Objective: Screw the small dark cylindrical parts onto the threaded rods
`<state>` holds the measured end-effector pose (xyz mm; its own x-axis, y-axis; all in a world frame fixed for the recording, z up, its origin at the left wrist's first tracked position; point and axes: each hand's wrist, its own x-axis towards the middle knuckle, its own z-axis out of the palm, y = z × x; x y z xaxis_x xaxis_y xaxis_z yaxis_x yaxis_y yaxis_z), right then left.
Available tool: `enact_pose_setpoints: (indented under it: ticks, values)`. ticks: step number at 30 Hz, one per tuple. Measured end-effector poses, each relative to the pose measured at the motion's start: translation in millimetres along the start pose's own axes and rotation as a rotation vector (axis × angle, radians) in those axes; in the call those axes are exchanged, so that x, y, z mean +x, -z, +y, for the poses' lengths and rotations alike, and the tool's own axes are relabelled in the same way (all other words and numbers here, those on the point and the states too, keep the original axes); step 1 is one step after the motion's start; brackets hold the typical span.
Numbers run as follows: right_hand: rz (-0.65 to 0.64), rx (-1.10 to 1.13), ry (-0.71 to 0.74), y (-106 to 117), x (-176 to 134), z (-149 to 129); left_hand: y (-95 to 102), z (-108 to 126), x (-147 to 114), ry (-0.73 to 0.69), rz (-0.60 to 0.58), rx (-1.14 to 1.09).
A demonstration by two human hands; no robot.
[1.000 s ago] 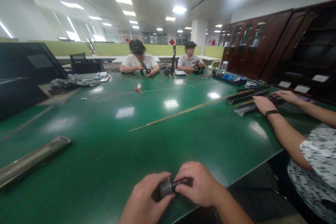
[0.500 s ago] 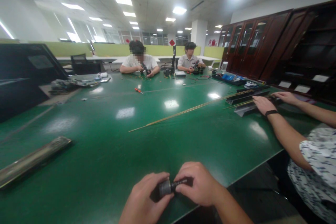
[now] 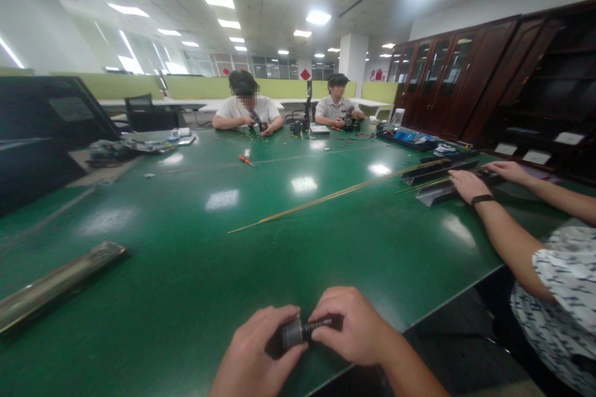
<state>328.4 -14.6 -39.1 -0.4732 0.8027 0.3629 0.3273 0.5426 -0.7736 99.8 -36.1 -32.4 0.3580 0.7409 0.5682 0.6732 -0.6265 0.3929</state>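
Observation:
At the near edge of the green table, my two hands hold a dark part with a wide grey-black cylinder [image 3: 292, 332] and a thinner ridged shaft [image 3: 321, 324]. My left hand [image 3: 256, 350] wraps round the wide end, thumb below and fingers above. My right hand [image 3: 356, 329] pinches the shaft between thumb and fingers. The part lies roughly level, pointing slightly up to the right. My palms hide its two ends, and its exact kind cannot be made out.
Thin brass-coloured rods [image 3: 326, 197] lie across the table [image 3: 177, 298] to dark metal channels [image 3: 435, 194], where a co-worker's hands [image 3: 470, 186] rest. A long wrapped bundle [image 3: 60, 285] lies left. Farther off are an orange screwdriver [image 3: 245, 160] and two seated people.

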Motion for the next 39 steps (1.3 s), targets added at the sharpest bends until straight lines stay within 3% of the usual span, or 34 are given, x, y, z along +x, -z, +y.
enact_pose_setpoints:
  ticks: [39]
  values:
    - [0.031,0.017,-0.004,0.1,0.0,0.9,2.8,-1.2,0.3,-0.030,0.009,0.051]
